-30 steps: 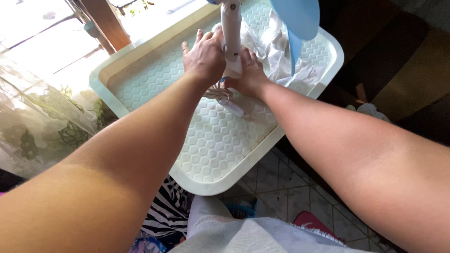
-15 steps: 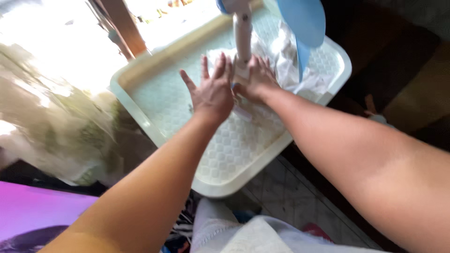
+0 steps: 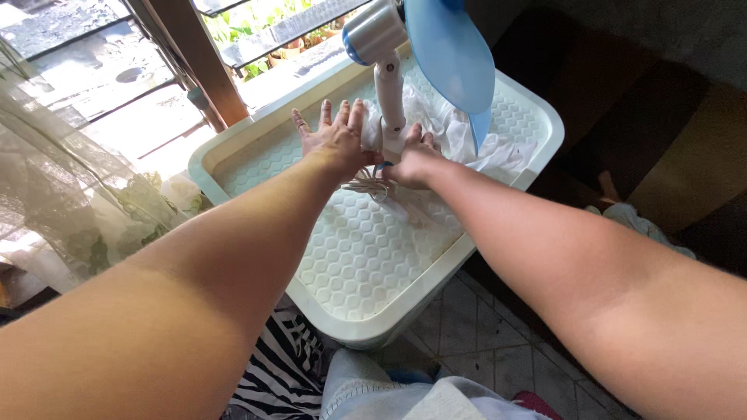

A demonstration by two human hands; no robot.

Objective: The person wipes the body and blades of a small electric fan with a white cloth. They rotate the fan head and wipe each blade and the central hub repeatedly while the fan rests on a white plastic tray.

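A small fan stands on a white honeycomb-patterned plastic top (image 3: 366, 257). It has a white stem (image 3: 389, 93), a blue-and-silver motor (image 3: 372, 33) and blue blades (image 3: 450, 50). My right hand (image 3: 412, 159) is clasped over the fan's base at the foot of the stem. Just left of the stem, my left hand (image 3: 331, 136) lies flat with its fingers spread, holding nothing. A coiled white cord (image 3: 369, 185) lies under my wrists. Crumpled white cloth (image 3: 475, 140) sits behind the base, beneath the blades.
A window with a dark wooden frame (image 3: 206, 66) and a sheer patterned curtain (image 3: 70, 194) are on the left. A striped cloth (image 3: 272, 373) and tiled floor (image 3: 482, 327) lie below. Dark furniture (image 3: 661, 155) stands at right.
My left hand came off the fan's base and spread flat beside the stem. My right hand stayed on the base. The view tilted up, showing more of the motor and the window.
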